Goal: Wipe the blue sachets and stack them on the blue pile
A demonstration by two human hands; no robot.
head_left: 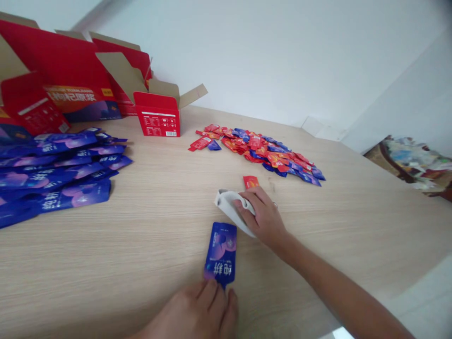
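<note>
A blue-purple pouch (221,249) with white lettering lies flat on the table. The bent fingers of my left hand (201,308) close over its near, narrow end; the fingertips are partly hidden. Just beyond the pouch, my right hand (263,216) grips a folded white cloth (229,205), possibly a paper wipe, pinched between thumb and fingers. Part of the cloth is covered by that hand. Close behind the right hand's knuckles lies a single small red sachet (250,181).
Several blue pouches (67,174) are piled at the left. Behind them stand red cartons (52,61) and a smaller red box (158,115) with raised flaps. A heap of red and blue sachets (261,148) spreads near the wall. Past the table's right edge sits a container of litter (416,157).
</note>
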